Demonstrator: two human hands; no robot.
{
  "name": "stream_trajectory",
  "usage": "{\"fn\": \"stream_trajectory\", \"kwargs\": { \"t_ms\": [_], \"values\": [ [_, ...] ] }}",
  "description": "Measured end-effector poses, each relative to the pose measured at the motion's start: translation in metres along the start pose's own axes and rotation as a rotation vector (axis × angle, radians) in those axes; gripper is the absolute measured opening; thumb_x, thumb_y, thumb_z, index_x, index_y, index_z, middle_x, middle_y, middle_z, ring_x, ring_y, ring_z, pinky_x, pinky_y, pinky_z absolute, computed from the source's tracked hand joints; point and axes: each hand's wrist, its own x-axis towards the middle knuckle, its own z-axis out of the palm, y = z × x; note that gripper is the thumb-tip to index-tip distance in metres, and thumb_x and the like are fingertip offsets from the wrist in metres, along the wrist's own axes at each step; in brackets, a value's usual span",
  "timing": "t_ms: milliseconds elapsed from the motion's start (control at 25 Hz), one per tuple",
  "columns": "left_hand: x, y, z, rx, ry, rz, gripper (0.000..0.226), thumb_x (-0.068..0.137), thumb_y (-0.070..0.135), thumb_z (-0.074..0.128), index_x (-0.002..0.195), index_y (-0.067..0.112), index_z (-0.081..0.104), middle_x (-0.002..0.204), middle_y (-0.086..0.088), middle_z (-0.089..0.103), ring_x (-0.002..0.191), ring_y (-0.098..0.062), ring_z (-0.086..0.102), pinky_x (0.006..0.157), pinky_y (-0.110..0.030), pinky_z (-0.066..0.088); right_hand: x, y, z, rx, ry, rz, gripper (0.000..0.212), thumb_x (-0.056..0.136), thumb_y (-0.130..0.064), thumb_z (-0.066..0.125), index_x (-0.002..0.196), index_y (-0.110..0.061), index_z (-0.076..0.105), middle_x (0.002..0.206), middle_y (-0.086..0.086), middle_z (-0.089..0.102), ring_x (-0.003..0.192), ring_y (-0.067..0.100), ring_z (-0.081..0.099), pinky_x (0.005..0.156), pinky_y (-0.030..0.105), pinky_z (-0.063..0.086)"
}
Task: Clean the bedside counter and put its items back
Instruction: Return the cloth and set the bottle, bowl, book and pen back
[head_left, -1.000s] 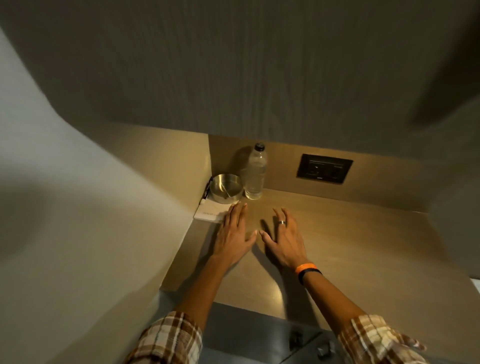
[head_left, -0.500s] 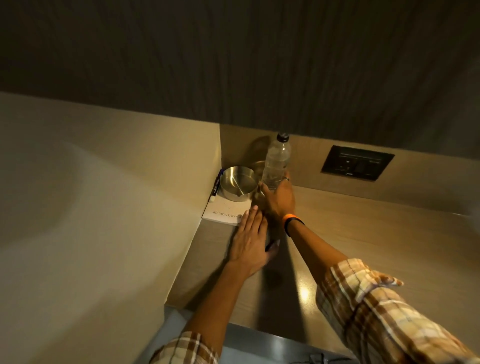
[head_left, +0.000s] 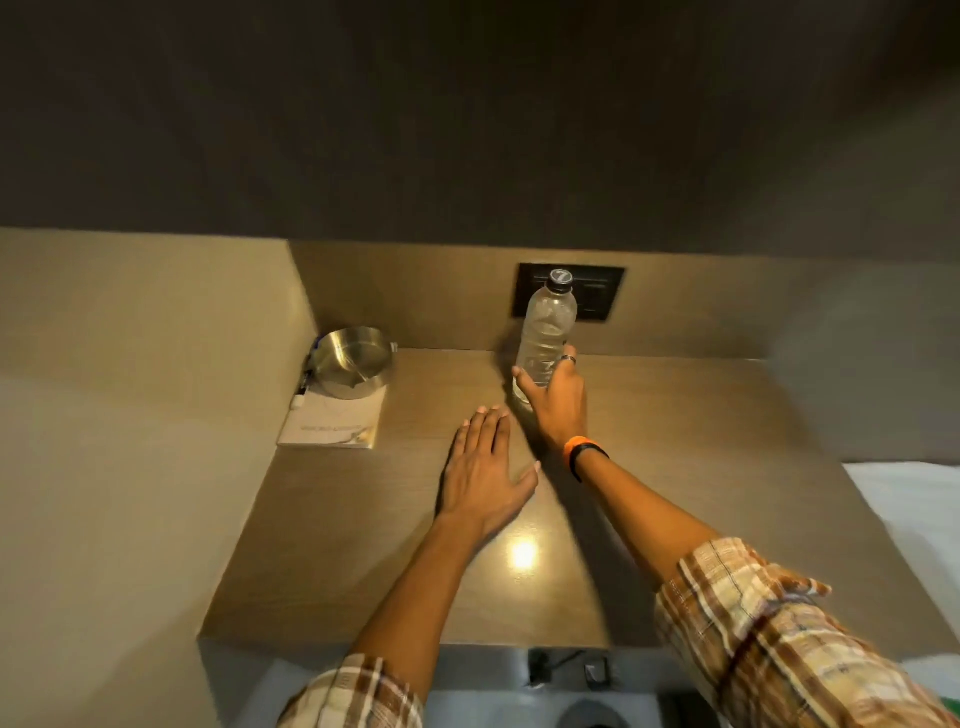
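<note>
A clear plastic water bottle (head_left: 546, 332) with a dark cap stands upright near the back of the wooden bedside counter (head_left: 701, 467). My right hand (head_left: 556, 402) is wrapped around its lower part. My left hand (head_left: 483, 473) lies flat on the counter just left of it, fingers spread, holding nothing. In the back left corner a steel bowl (head_left: 350, 361) rests on the far end of a white notepad (head_left: 332, 421), with a pen (head_left: 306, 371) along the wall beside them.
A dark socket panel (head_left: 597, 296) is set in the back wall behind the bottle. Walls close the counter on the left and at the back. White bedding (head_left: 909, 509) lies to the right. A grey ledge (head_left: 493, 675) runs below the front edge.
My right hand took hold of the bottle beside the bowl and carried it to the right, in front of the socket panel. My left hand stayed flat on the counter.
</note>
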Motion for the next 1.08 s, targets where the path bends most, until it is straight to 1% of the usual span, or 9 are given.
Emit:
{"fn": "stream_trajectory", "kwargs": {
  "t_ms": [160, 320, 480, 680, 800, 840, 920, 1000, 1080],
  "values": [
    [0.01, 0.083, 0.026, -0.06, -0.053, 0.027, 0.089, 0.089, 0.067, 0.027, 0.159, 0.013, 0.011, 0.169, -0.006, 0.006, 0.155, -0.019, -0.005, 0.127, -0.041, -0.002, 0.009, 0.052, -0.09, -0.094, 0.095, 0.167, 0.07, 0.089, -0.051, 0.07, 0.136, -0.007, 0.043, 0.121, 0.016, 0.069, 0.109, 0.036, 0.069, 0.092, 0.051, 0.058],
    [0.018, 0.129, 0.045, -0.05, -0.071, 0.048, 0.089, 0.091, 0.069, 0.023, 0.159, 0.014, 0.012, 0.169, -0.006, 0.007, 0.155, -0.019, -0.005, 0.126, -0.041, -0.004, 0.028, 0.09, -0.161, 0.026, 0.147, 0.17, 0.051, 0.09, -0.033, 0.075, 0.125, -0.002, 0.053, 0.119, 0.019, 0.069, 0.111, 0.035, 0.068, 0.097, 0.049, 0.056],
    [0.027, 0.151, 0.057, -0.012, -0.041, 0.032, 0.089, 0.091, 0.071, 0.022, 0.159, 0.015, 0.014, 0.169, -0.004, 0.007, 0.155, -0.019, -0.007, 0.126, -0.045, -0.005, 0.055, 0.115, -0.209, 0.039, 0.119, 0.204, 0.053, 0.092, -0.028, 0.075, 0.132, -0.001, 0.054, 0.127, 0.017, 0.068, 0.118, 0.033, 0.066, 0.104, 0.046, 0.052],
    [0.031, 0.153, 0.063, -0.001, -0.021, 0.038, 0.088, 0.092, 0.073, 0.02, 0.159, 0.018, 0.009, 0.169, 0.0, 0.001, 0.154, -0.015, -0.012, 0.126, -0.044, -0.007, 0.082, 0.129, -0.231, 0.034, 0.03, 0.185, 0.053, 0.093, -0.026, 0.073, 0.135, 0.0, 0.052, 0.13, 0.016, 0.067, 0.121, 0.031, 0.064, 0.104, 0.043, 0.052],
    [0.034, 0.151, 0.063, 0.021, -0.044, 0.056, 0.087, 0.093, 0.073, 0.017, 0.159, 0.018, 0.004, 0.168, 0.001, -0.005, 0.153, -0.014, -0.017, 0.124, -0.043, -0.01, 0.088, 0.135, -0.234, -0.003, 0.007, 0.18, 0.05, 0.093, -0.031, 0.073, 0.13, -0.003, 0.056, 0.124, 0.013, 0.07, 0.113, 0.024, 0.066, 0.086, 0.029, 0.054],
    [0.034, 0.151, 0.063, 0.031, -0.046, 0.059, 0.087, 0.093, 0.073, 0.017, 0.159, 0.018, 0.004, 0.168, 0.001, -0.006, 0.153, -0.014, -0.018, 0.124, -0.043, -0.011, 0.088, 0.136, -0.232, -0.02, 0.026, 0.185, 0.052, 0.091, -0.033, 0.075, 0.128, -0.002, 0.056, 0.123, 0.013, 0.07, 0.112, 0.026, 0.067, 0.084, 0.03, 0.054],
    [0.034, 0.152, 0.063, 0.039, -0.04, 0.056, 0.087, 0.093, 0.073, 0.016, 0.159, 0.019, 0.003, 0.168, 0.001, -0.007, 0.152, -0.013, -0.019, 0.123, -0.042, -0.012, 0.088, 0.134, -0.226, -0.115, 0.099, 0.222, 0.066, 0.084, -0.044, 0.08, 0.127, -0.001, 0.053, 0.121, 0.014, 0.069, 0.111, 0.033, 0.068, 0.088, 0.042, 0.056],
    [0.034, 0.151, 0.065, 0.04, -0.035, 0.051, 0.086, 0.093, 0.074, 0.015, 0.159, 0.019, 0.004, 0.168, 0.001, -0.006, 0.152, -0.013, -0.018, 0.123, -0.042, -0.012, 0.089, 0.132, -0.217, -0.247, 0.157, 0.261, 0.082, 0.076, -0.059, 0.08, 0.128, -0.002, 0.051, 0.121, 0.014, 0.068, 0.11, 0.035, 0.068, 0.089, 0.045, 0.056],
    [0.034, 0.151, 0.066, 0.04, -0.031, 0.05, 0.086, 0.093, 0.074, 0.015, 0.159, 0.019, 0.004, 0.168, 0.001, -0.005, 0.153, -0.014, -0.017, 0.124, -0.043, -0.01, 0.089, 0.13, -0.208, -0.278, 0.171, 0.311, 0.092, 0.07, -0.07, 0.078, 0.131, -0.006, 0.05, 0.127, 0.013, 0.065, 0.116, 0.035, 0.065, 0.093, 0.047, 0.056]
  ]
}}
